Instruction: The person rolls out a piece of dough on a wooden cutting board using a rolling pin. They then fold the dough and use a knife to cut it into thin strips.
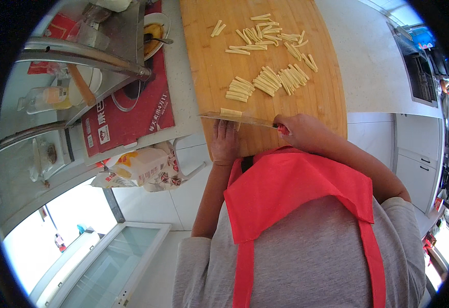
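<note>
My right hand (299, 131) grips the red handle of a kitchen knife (255, 121). The long blade reaches left across a bamboo board (205, 69). Behind it, my left hand (224, 144) presses its fingertips onto a piece of pale dough (237, 126), mostly hidden by the fingers and blade. Just beyond the blade lies a freshly cut-looking dough strip (231, 112). Farther up the board, cut strips form three overlapping rows: a left row (240, 89), a middle row (267, 81) and a right row (294, 78). Looser strips (261, 34) are scattered near the far end.
To the left, a white dish (164, 24) holds brown sauce and a spoon (162, 40). A red printed cardboard sheet (151, 104) covers the counter beneath a metal shelf (128, 42). A plastic bag (139, 165) hangs by the counter edge. A pale worktop (363, 65) lies right of the board.
</note>
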A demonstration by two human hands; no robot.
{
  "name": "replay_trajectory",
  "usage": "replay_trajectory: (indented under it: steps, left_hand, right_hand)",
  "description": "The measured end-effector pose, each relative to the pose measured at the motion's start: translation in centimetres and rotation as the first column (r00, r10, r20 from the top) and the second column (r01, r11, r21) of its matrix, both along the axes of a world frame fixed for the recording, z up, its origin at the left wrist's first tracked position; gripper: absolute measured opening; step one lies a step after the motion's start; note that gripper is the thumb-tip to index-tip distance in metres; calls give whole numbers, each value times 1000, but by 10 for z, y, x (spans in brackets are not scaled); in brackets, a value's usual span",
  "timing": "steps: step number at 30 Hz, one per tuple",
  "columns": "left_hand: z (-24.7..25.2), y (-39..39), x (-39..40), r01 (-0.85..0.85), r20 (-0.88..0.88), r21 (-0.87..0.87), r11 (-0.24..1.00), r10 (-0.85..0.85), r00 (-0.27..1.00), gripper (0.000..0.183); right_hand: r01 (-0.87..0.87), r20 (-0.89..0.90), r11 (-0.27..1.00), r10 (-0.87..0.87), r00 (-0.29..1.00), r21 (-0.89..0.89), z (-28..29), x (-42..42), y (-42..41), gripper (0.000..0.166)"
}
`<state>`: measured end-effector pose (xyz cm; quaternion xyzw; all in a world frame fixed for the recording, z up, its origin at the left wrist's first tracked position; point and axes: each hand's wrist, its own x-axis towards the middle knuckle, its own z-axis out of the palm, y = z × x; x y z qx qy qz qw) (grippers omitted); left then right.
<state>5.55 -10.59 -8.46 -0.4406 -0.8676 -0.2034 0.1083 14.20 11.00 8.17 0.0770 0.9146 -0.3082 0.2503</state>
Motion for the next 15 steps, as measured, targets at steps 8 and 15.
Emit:
replay_trajectory:
  steps: [8, 15]
  left_hand:
    - [15, 6, 3, -40, 58, 82, 996, 36, 998, 35]
    - [24, 4, 1, -30, 51, 153, 988, 22, 998, 34]
  right_hand:
    - [1, -35, 1000, 0, 999, 21, -25, -13, -14, 26]
    - [157, -138, 978, -176, 975, -138, -40, -17, -15, 31]
